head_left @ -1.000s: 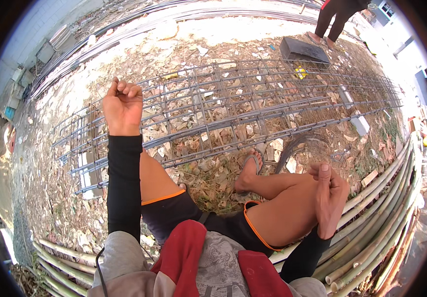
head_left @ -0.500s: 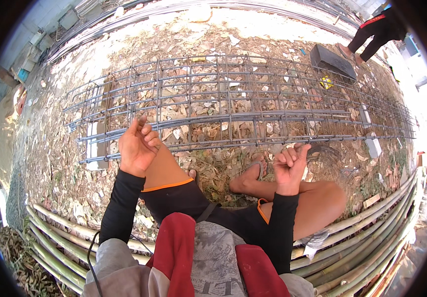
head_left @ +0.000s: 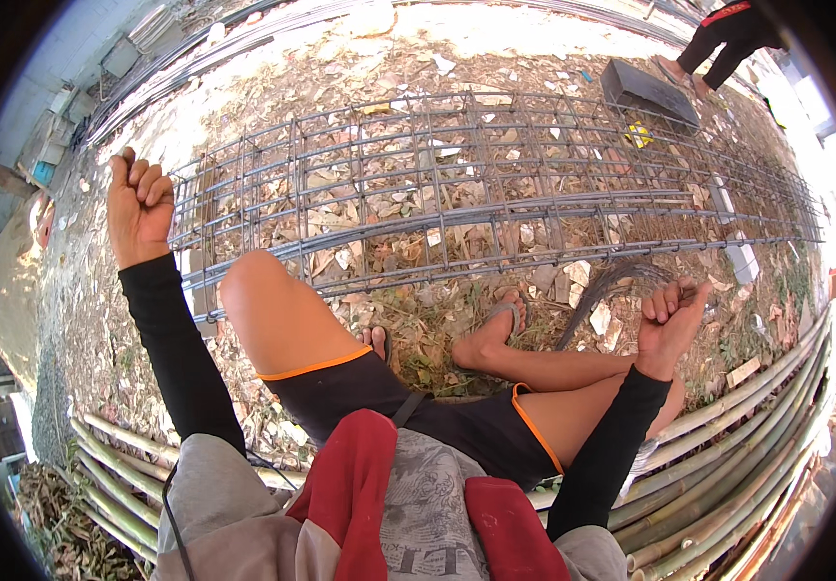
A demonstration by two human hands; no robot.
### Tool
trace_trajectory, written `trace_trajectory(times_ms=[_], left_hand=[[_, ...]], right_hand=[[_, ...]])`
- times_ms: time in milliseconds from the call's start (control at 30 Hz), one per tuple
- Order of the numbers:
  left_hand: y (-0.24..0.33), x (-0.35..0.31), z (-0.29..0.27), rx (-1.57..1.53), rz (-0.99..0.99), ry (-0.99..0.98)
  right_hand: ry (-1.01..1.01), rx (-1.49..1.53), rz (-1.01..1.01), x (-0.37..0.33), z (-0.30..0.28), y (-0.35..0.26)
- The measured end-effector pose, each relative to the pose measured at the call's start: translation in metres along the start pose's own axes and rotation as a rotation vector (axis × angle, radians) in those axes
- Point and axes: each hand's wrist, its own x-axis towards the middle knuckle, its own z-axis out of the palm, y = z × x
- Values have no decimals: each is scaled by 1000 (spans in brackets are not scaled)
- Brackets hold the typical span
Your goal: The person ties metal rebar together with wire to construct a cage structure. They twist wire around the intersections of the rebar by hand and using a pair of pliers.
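Note:
My left hand [head_left: 141, 211] is raised beside the left end of a long rebar cage [head_left: 418, 218], apart from it. Its fingers curl inward, palm towards me; anything pinched in them is too small to make out. Out to the right, above my bent knee, is my right hand [head_left: 669, 324], fingers also curled, with thumb and forefinger at the top. Whatever it may hold does not show. Close to its left, a bundle of thin dark wire [head_left: 604, 293] lies on the ground. The cage, of tied bars and square stirrups, stretches across in front of my legs.
Bamboo poles [head_left: 728, 484] lie behind me on the right, with more poles [head_left: 118, 474] at left. Past the cage sits a dark block [head_left: 648, 95], near a person's legs [head_left: 723, 53]. White blocks [head_left: 742, 259] lie under its right part. Dry leaves and rubble cover the ground.
My hands have moved well apart: the left went outward and up to the left, the right outward to the right. My left knee shows more, and the view has shifted slightly.

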Motion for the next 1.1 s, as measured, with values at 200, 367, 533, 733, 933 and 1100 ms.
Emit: trace_trajectory(times_ms=[200, 367, 533, 733, 933, 1100], left_hand=[[-53, 24, 89, 208, -322, -194], [-219, -41, 66, 225, -758, -255], [-320, -133, 48, 272, -947, -352], [-348, -154, 37, 195, -860, -275], [-332, -151, 44, 639, -514, -484], [-335, -179, 46, 820, -335, -623]], right_hand=[[110, -503, -195, 4, 12, -5], [-32, -725, -175, -15, 7, 100], [-519, -973, -65, -81, 31, 193], [-542, -884, 314, -94, 30, 233], [-456, -953, -29, -63, 31, 210], [-483, -1074, -246, -59, 75, 186]])
